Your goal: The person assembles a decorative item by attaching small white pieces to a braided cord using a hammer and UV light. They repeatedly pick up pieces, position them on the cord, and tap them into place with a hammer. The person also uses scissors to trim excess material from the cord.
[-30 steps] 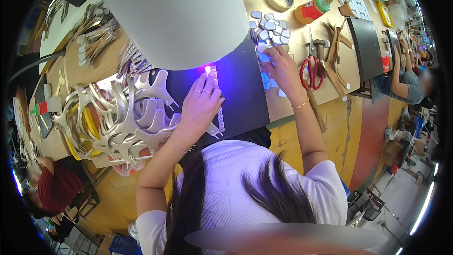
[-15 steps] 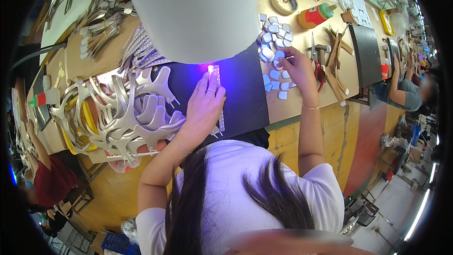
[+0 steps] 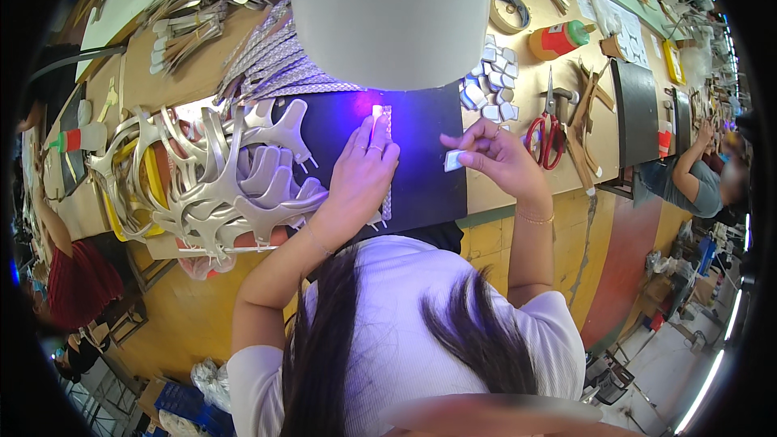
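On the black mat [image 3: 425, 133], under violet light, my left hand [image 3: 366, 166] has its fingers pressed together on a narrow silvery patterned strap [image 3: 386, 194] lying lengthwise. A small bright spot shows at its fingertips; what it is gets lost in the glare. Over the mat's right edge, my right hand [image 3: 503, 163] pinches a small pale, rounded-square pad [image 3: 454, 161] between thumb and finger. Beyond that hand lies a pile of similar pads [image 3: 492, 81]. A large white lamp hood [image 3: 388, 16] hangs over the mat's far side.
Silvery curved, forked parts [image 3: 218, 186] are heaped at left. Behind them lie several patterned straps [image 3: 279, 61]. To the right are red-handled scissors [image 3: 547, 129], a hammer [image 3: 565, 95], a red bottle with green cap [image 3: 558, 39] and a tape roll [image 3: 510, 12]. Other people work at both sides.
My right hand has lifted a pad from the pile and drawn it left and nearer, over the mat's edge. My left hand stays on the strap. The whole view has shifted slightly.
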`<state>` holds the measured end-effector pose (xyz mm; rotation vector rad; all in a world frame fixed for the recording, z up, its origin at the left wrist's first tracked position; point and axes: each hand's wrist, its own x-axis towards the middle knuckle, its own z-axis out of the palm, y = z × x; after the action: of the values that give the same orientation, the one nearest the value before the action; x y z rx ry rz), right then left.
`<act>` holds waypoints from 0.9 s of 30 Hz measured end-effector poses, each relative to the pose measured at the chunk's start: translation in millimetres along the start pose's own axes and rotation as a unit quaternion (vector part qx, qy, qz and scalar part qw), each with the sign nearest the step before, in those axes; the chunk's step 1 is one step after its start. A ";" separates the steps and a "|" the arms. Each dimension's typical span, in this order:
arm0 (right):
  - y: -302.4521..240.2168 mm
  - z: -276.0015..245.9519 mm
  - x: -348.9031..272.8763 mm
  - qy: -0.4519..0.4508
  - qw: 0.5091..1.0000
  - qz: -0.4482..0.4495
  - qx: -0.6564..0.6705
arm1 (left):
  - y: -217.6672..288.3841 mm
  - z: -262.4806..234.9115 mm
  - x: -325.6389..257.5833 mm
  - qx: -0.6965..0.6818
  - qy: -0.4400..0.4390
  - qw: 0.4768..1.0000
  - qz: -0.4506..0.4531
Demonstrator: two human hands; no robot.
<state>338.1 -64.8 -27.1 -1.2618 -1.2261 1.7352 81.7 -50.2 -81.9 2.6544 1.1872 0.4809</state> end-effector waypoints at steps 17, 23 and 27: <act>-12.2 1.9 96.6 0.026 0.986 0.001 -0.167 | -1.7 -4.5 3.9 0.019 -0.032 0.999 -0.007; 9.6 4.5 157.2 -0.096 0.980 0.019 -0.172 | 1.6 1.4 5.2 0.024 -0.020 0.999 -0.021; 23.5 0.1 168.8 -0.108 0.974 0.006 -0.199 | 2.9 0.2 5.2 0.037 -0.007 0.999 -0.017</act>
<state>284.6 77.0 -105.1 -1.3242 -1.7638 1.7240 87.0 -48.3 -80.0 2.6903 1.2671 0.4194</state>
